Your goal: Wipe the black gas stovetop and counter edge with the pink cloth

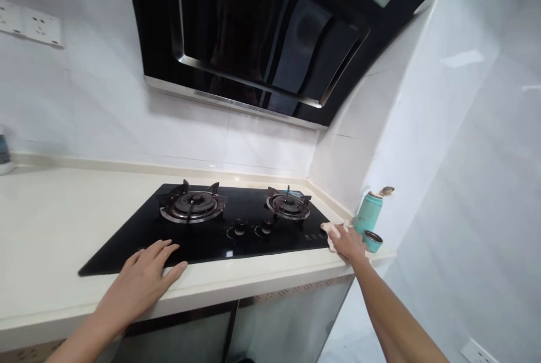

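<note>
My left hand [146,278] lies flat with fingers spread on the front left corner of the black glass gas hob [236,244] and the cream countertop [63,228]. My right hand [346,242] presses a pale cloth [333,233] against the counter at the hob's right edge, fingers closed over it. The hob has two burners, a larger left one [192,205] and a smaller right one [289,205], with two knobs [253,229] between them at the front.
A teal flask [367,212] stands at the counter's right end, its cap [372,240] beside it. A black range hood [270,36] hangs overhead. White tiled walls surround; a socket strip [31,25] is upper left, and a container [4,154] stands at the far left.
</note>
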The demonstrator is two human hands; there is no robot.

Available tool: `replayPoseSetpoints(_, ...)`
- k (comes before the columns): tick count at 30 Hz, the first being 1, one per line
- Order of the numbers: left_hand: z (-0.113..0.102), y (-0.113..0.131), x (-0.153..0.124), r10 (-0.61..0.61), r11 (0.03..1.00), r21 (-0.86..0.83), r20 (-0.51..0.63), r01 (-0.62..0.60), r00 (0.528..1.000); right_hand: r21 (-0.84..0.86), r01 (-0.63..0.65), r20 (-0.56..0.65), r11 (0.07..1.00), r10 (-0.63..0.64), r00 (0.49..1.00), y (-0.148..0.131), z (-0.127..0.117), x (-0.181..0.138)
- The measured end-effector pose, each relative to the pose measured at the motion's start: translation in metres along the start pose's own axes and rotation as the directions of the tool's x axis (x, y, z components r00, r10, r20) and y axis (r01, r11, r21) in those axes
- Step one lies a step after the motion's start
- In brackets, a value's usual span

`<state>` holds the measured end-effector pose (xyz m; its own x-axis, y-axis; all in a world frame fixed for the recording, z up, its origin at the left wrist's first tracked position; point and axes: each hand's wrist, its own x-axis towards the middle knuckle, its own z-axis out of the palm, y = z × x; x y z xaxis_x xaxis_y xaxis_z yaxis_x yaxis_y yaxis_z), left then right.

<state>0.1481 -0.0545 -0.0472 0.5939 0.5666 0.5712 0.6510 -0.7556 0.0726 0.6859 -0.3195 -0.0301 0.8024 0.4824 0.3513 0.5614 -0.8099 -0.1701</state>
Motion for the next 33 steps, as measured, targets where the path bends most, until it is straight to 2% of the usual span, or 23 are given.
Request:
replayPoseSetpoints(4, -0.003, 0.009, 0.001, -0.046, 0.999, -0.005, -0.003, 0.046, 0.999, -0.01, -0.03, -0.045, 0.999, 0.03, 0.999, -0.014, -0.011, -0.038)
replayPoseSetpoints(7, -0.006, 0.017, -0.001, -0.063, 0.998, -0.011, -0.026, 0.063, 0.998, -0.018, -0.016, -0.065, 1.0, 0.015, 0.998, -0.036, -0.013, -0.063)
replayPoseSetpoints(11, -0.009, 0.022, -0.004, -0.057, 0.998, -0.01, -0.054, 0.056, 0.997, -0.026, 0.043, -0.095, 0.999, -0.046, 0.994, -0.084, -0.015, -0.097)
replayPoseSetpoints(17, -0.009, 0.025, -0.007, -0.053, 0.998, -0.027, -0.046, 0.051, 0.998, -0.022, 0.235, -0.123, 0.972, -0.236, 0.964, -0.16, -0.022, -0.151)
replayPoseSetpoints(22, -0.015, 0.027, -0.008, -0.004, 0.998, -0.061, 0.003, 0.004, 1.0, 0.097, 0.472, -0.238, 0.876, -0.44, 0.866, -0.222, -0.019, -0.2)
replayPoseSetpoints(25, -0.016, 0.025, -0.009, 0.015, 0.995, -0.1, 0.013, -0.013, 1.0, 0.195, 0.578, -0.328, 0.793, -0.502, 0.8, -0.262, -0.019, -0.229)
replayPoseSetpoints(28, -0.015, 0.018, -0.009, -0.002, 0.993, -0.122, 0.016, 0.004, 1.0, 0.304, 0.654, -0.347, 0.692, -0.559, 0.753, -0.295, -0.023, -0.253)
replayPoseSetpoints(31, -0.015, 0.012, -0.009, 0.005, 0.993, -0.121, 0.046, 0.001, 0.999, 0.404, 0.705, -0.317, 0.583, -0.634, 0.706, -0.311, -0.032, -0.267)
replayPoseSetpoints(33, -0.018, 0.011, -0.009, 0.011, 0.991, -0.133, 0.071, -0.002, 0.997, 0.45, 0.751, -0.314, 0.484, -0.701, 0.64, -0.307, -0.038, -0.268)
